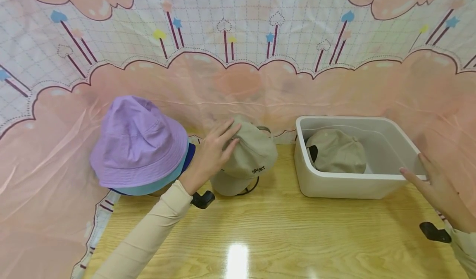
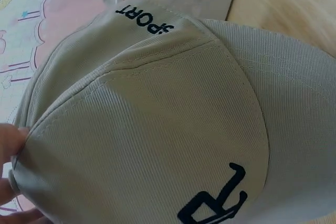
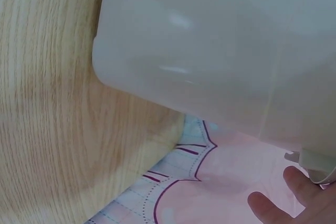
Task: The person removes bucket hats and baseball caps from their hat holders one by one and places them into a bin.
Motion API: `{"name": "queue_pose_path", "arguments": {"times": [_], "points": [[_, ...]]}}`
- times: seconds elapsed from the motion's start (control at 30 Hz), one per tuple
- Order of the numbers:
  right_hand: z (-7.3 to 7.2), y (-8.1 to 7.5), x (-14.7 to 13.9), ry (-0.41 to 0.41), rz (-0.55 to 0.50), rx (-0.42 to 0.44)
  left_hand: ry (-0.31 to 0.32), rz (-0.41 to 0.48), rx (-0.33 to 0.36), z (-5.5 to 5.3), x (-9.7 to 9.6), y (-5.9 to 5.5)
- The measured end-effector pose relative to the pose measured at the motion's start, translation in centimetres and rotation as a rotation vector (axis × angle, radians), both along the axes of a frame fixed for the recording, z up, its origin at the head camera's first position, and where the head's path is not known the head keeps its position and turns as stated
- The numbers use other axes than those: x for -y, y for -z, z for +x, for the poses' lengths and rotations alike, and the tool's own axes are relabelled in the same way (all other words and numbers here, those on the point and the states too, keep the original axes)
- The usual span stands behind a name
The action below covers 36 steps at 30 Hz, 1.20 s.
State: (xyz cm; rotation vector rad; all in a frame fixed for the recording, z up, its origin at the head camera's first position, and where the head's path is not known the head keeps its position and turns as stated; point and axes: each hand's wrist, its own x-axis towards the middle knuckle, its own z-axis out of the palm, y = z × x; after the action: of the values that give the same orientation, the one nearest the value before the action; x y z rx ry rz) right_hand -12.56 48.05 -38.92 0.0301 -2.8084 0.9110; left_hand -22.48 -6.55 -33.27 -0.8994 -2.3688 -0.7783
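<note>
Wooden table [image 1: 282, 229] and cloud-print cloth [image 1: 238, 80] suggest a homelike room.

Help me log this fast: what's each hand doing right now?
Left hand: open, touching the beige SPORT cap.
Right hand: open, at the right end of the white bin.

Table [image 1: 334, 233]: glossy yellowish wood grain, bright glare patch [image 1: 237, 260] at bottom centre. Creased printed cloth [image 1: 197, 82] behind it and along both sides: pink scalloped band, pale grid above, stars and hearts on dark-red sticks, pink clouds upper left and upper right.
</note>
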Motion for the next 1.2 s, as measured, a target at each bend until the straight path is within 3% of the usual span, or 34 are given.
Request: {"name": "queue_pose_path", "arguments": {"times": [0.17, 0.4, 0.77, 0.97, 1.2], "points": [[0.0, 0.0, 0.1, 0.007, 0.022, -0.003, -0.014, 0.023, -0.060, -0.1, -0.4, 0.1], [-0.1, 0.0, 0.1, 0.016, 0.030, 0.000, 0.002, 0.093, -0.094, -0.3, -0.8, -0.2], [-0.1, 0.0, 0.0, 0.025, 0.011, 0.017, -0.029, 0.101, -0.179, -0.7, -1.6, -0.5], [0.0, -0.2, 0.0, 0.028, 0.011, 0.034, -0.038, 0.118, -0.181, -0.9, -1.8, -1.0], [0.0, -0.1, 0.0, 0.014, 0.017, 0.029, -0.006, 0.136, -0.185, -1.3, -1.4, -1.7]]}}
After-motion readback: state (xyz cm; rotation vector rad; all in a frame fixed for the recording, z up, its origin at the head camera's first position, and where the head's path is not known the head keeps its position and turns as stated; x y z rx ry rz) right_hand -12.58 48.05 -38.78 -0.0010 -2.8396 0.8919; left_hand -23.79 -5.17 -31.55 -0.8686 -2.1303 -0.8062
